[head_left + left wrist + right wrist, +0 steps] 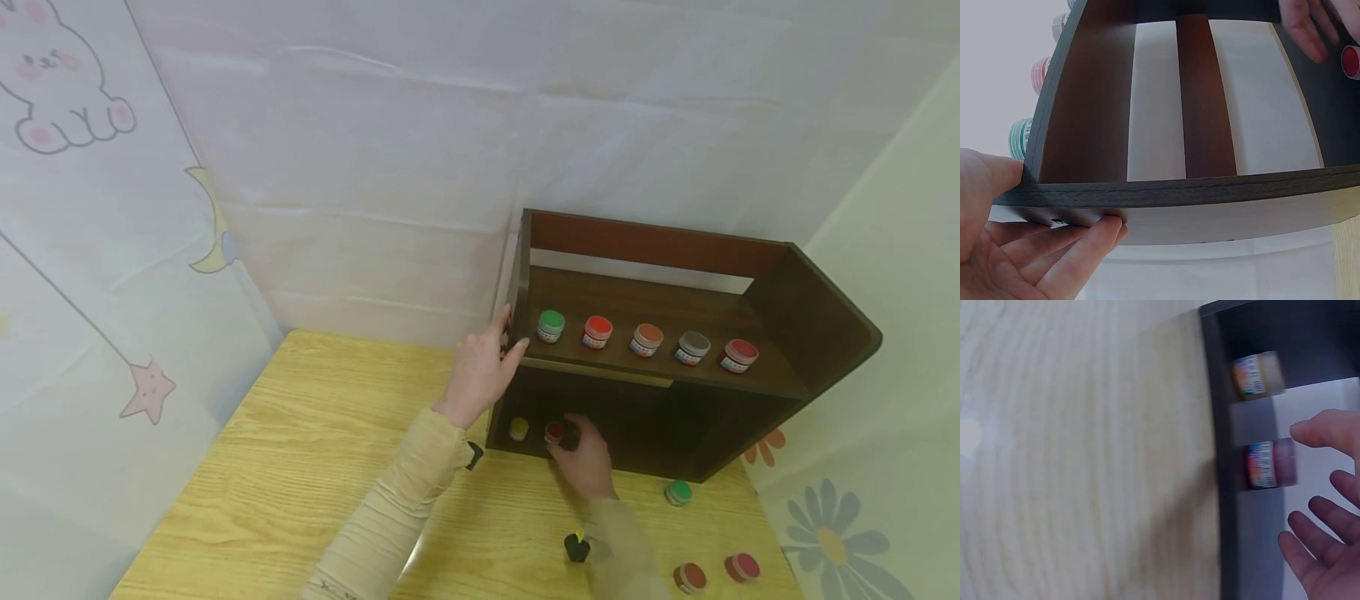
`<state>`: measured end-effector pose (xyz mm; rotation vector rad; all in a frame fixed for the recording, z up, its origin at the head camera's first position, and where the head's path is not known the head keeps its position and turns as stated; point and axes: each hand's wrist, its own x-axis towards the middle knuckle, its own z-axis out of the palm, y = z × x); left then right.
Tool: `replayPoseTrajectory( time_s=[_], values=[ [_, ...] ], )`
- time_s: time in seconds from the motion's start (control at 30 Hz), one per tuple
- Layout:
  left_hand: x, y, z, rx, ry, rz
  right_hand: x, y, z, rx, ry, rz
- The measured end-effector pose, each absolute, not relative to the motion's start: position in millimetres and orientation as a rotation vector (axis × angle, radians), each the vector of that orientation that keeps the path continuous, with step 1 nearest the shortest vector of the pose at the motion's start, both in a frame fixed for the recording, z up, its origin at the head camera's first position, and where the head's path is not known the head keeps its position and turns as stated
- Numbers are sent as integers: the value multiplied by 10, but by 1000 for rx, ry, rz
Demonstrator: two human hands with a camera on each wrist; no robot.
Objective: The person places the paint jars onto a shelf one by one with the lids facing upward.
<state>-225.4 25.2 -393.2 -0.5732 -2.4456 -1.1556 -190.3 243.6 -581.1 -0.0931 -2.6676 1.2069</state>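
Note:
A dark brown two-level shelf (832, 333) stands on the table. My left hand (477, 371) grips its left side panel, with the thumb at the front edge and the fingers against the outer face (1172, 222). On the lower level sit a yellow jar (518, 428) and, right of it, a dark red jar (554, 432). My right hand (587, 461) is beside the dark red jar. In the right wrist view its fingers are spread and the thumb is close to the lid; the jar (1264, 464) stands upright, not enclosed by the fingers.
On the upper level several jars stand in a row: green (551, 327), red (597, 332), orange (646, 340), grey (692, 347) and dark red (739, 356). Front right on the table (300, 442) are a green jar (678, 492), a brownish-red jar (689, 577) and a magenta jar (742, 567).

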Motion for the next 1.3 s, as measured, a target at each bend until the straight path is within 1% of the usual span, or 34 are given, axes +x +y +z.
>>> replayPoseTrajectory(
  time_s=[0.4,0.73,1.1,1.3],
  values=[
    [-2244,258,-3931,-572,-2451,-1178,-1786,2552,-5446,-21,-2763,1218],
    [-2257,257,-3940,-566,-2457,-1176,-1614,2707,-5123,65,-2817,1183],
    [-2258,254,-3942,-565,-2452,-1169,-1355,2850,-4919,30,-2745,1145],
    [-2260,256,-3945,-561,-2447,-1160,-1177,2957,-4882,-63,-2712,1197]
  ],
)
